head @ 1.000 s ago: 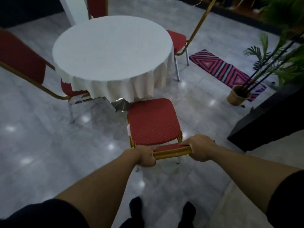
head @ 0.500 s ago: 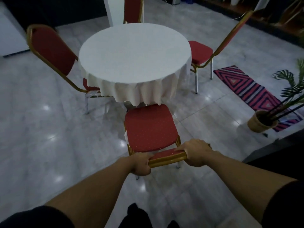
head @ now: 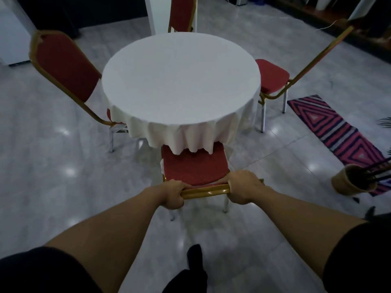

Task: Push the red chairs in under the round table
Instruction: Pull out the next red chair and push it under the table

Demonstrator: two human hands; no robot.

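A round table (head: 179, 77) with a white cloth stands in the middle of the floor. Directly before me is a red chair (head: 193, 168) with a gold frame; the front of its seat lies under the hanging cloth. My left hand (head: 172, 194) and my right hand (head: 243, 190) both grip the gold top rail of its backrest. A second red chair (head: 67, 66) sits at the table's left, its seat partly under the cloth. A third red chair (head: 271, 75) stands at the right, its seat mostly outside the table. A fourth red chair (head: 183, 13) is behind the table.
A striped red rug (head: 336, 125) lies on the floor at the right. A potted plant (head: 351, 182) stands near my right arm. A white pillar (head: 156, 13) rises behind the table. My dark-socked foot (head: 193, 256) is on the glossy grey tiles.
The chair in my hands has slid forward, so its seat front now lies under the cloth. I have stepped closer and my view has tilted up.
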